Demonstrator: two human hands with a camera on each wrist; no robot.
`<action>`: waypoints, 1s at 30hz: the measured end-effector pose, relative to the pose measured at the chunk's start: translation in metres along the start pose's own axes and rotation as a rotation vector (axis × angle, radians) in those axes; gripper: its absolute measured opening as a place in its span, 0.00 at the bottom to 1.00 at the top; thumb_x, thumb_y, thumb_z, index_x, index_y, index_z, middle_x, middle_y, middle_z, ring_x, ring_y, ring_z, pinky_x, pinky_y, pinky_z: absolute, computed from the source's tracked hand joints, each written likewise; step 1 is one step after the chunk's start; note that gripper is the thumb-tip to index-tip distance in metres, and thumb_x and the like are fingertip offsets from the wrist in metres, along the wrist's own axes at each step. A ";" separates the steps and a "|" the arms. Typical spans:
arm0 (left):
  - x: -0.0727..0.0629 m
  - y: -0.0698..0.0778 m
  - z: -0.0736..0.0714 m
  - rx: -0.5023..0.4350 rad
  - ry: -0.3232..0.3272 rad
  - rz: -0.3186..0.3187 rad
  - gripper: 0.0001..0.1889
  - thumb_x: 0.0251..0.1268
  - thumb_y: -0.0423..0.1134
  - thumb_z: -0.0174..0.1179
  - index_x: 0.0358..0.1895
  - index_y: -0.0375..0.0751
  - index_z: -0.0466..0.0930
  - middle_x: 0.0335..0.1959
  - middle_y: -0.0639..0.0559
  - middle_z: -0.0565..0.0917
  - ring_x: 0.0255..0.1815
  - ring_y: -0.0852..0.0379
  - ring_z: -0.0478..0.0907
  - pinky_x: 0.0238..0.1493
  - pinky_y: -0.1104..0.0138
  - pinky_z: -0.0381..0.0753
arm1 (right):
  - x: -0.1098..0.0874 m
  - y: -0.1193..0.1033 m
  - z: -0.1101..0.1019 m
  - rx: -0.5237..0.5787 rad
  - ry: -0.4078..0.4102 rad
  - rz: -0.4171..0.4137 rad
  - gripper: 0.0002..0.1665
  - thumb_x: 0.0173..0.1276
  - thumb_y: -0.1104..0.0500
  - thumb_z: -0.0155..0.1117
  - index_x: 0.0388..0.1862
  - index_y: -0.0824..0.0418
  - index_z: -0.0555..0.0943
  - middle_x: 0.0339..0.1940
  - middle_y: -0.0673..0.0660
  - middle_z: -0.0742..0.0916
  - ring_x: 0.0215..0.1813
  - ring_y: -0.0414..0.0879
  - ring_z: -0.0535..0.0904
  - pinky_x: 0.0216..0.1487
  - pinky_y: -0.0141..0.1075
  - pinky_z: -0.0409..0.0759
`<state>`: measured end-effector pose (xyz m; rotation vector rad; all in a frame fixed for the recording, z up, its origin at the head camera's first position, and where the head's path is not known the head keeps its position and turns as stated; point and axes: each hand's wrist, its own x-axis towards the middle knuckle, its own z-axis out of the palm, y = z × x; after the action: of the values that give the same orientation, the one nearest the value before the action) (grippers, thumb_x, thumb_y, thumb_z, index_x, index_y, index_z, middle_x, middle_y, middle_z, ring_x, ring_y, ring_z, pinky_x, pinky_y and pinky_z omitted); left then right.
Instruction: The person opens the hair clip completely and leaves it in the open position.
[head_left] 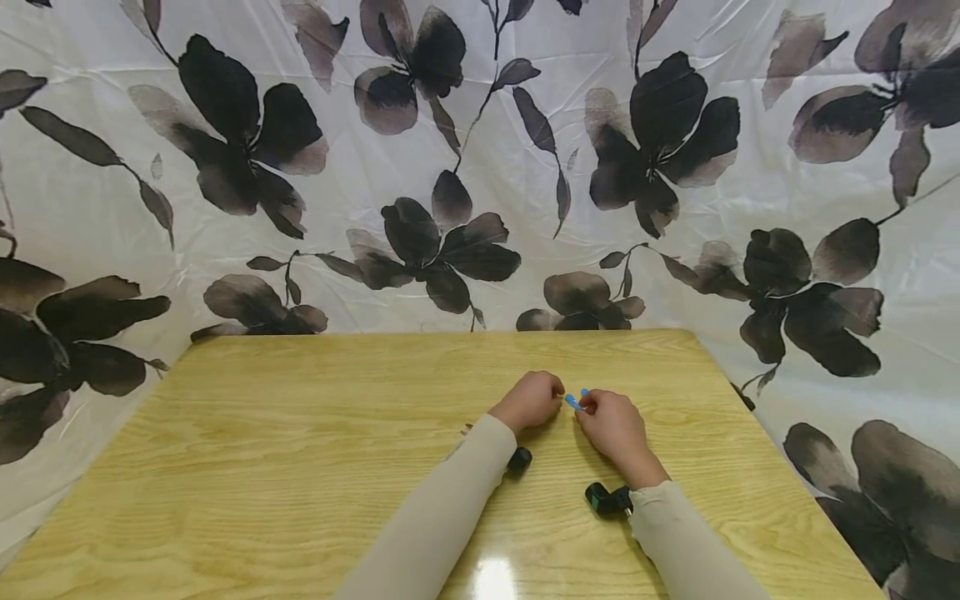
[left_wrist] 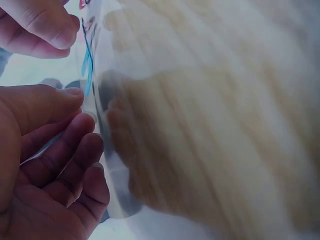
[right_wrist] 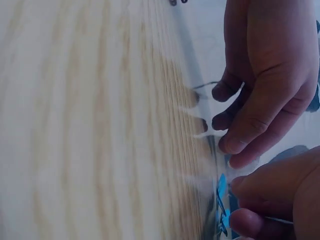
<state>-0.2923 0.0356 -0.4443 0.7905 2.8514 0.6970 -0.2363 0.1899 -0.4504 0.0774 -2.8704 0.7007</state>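
The right hand (head_left: 613,427) pinches a small blue piece (head_left: 573,402) between thumb and fingertips, with the blue sticking out past them toward the other hand. The left hand (head_left: 534,398) is just beside it, its fingers bent inward and the thumb near the forefinger; I cannot tell whether they grip the end of the piece. The piece therefore sits in the narrow space between the two hands. It looks thin and slightly forked, though the wrist views are too blurred to be sure.

Both hands are over a wooden table (head_left: 300,433), which spreads widest to the left of the left hand. Below each wrist is a black device (head_left: 600,498), and pale sleeves (head_left: 442,517) cover the forearms. Beyond the hands, past the table's far edge, hangs a white flowered cloth (head_left: 540,200).
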 end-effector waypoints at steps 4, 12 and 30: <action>0.003 0.002 0.000 0.000 -0.001 -0.003 0.13 0.70 0.37 0.56 0.53 0.40 0.82 0.49 0.49 0.85 0.51 0.56 0.81 0.54 0.66 0.78 | 0.000 0.002 -0.001 -0.011 -0.014 0.025 0.09 0.62 0.55 0.66 0.36 0.59 0.86 0.33 0.54 0.88 0.33 0.51 0.83 0.32 0.45 0.79; 0.010 0.006 0.003 -0.002 -0.011 0.000 0.13 0.70 0.37 0.56 0.52 0.40 0.83 0.49 0.49 0.85 0.52 0.55 0.81 0.54 0.65 0.79 | 0.001 0.003 -0.003 -0.024 -0.043 0.065 0.08 0.62 0.55 0.65 0.34 0.58 0.86 0.34 0.56 0.88 0.30 0.50 0.81 0.27 0.42 0.77; 0.013 0.017 0.003 0.028 -0.028 -0.020 0.11 0.70 0.35 0.56 0.49 0.39 0.85 0.48 0.49 0.86 0.53 0.53 0.81 0.55 0.64 0.79 | 0.005 -0.003 -0.002 -0.063 -0.070 0.115 0.10 0.64 0.55 0.62 0.26 0.54 0.87 0.26 0.54 0.86 0.22 0.48 0.75 0.19 0.38 0.69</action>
<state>-0.2950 0.0559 -0.4389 0.7684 2.8455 0.6402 -0.2408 0.1879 -0.4465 -0.0733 -2.9808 0.6387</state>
